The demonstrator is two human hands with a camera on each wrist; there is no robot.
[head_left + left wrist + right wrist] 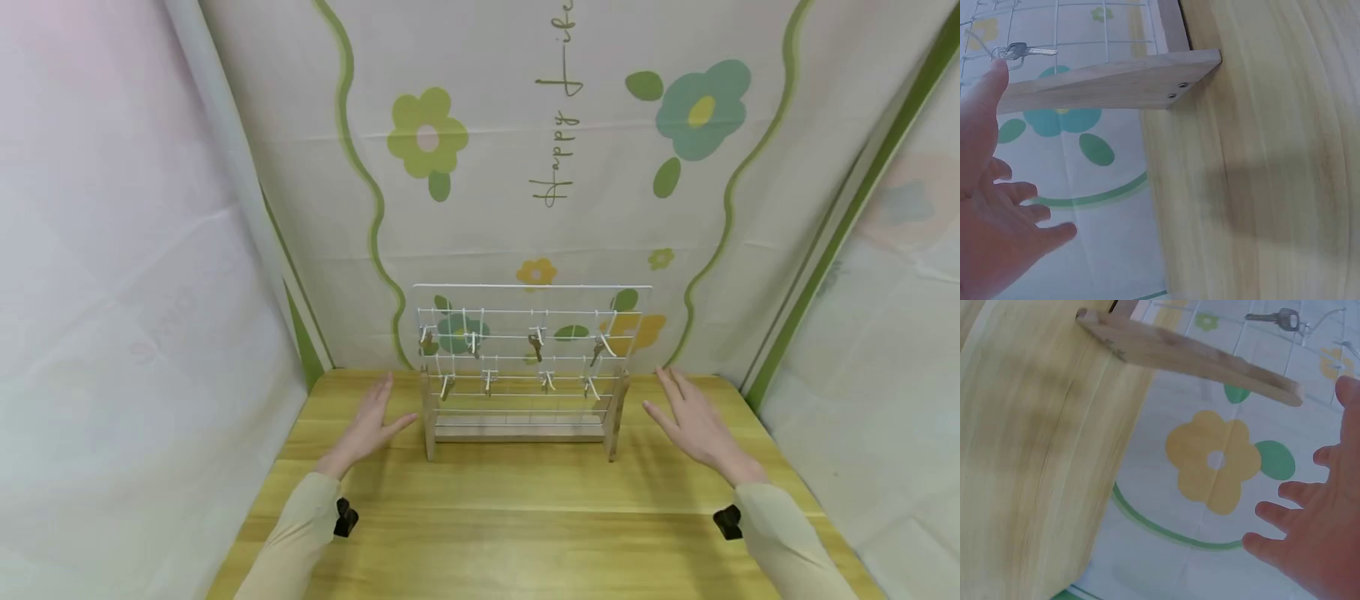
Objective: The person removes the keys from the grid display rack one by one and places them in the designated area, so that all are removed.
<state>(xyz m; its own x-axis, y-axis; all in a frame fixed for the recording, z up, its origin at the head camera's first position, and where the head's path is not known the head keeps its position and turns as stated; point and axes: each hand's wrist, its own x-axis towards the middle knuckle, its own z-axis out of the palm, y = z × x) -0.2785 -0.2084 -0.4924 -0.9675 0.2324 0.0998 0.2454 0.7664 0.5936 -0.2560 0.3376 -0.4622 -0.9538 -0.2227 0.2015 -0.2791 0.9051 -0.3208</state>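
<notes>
A white wire rack (532, 287) stands upright on a wooden base, with keys hanging from its hooks in two rows. Among them are a brown key (536, 343) in the upper row and a silver key (1029, 50) at the rack's left side. To the left of the rack is my left hand (369, 425), fingers spread and holding nothing. My right hand (696, 423) is on the other side, also spread and bare. Both thumbs point inward toward the wooden side supports (617, 415). In the right wrist view another key (1275, 319) hangs near the right support.
The rack is near the back edge of a wood-grain table (517, 525). Behind it hangs a white cloth (487, 225) printed with flowers and lettering. More cloth walls (135, 300) close in the left and right sides. A black device (346, 517) sits at the left wrist.
</notes>
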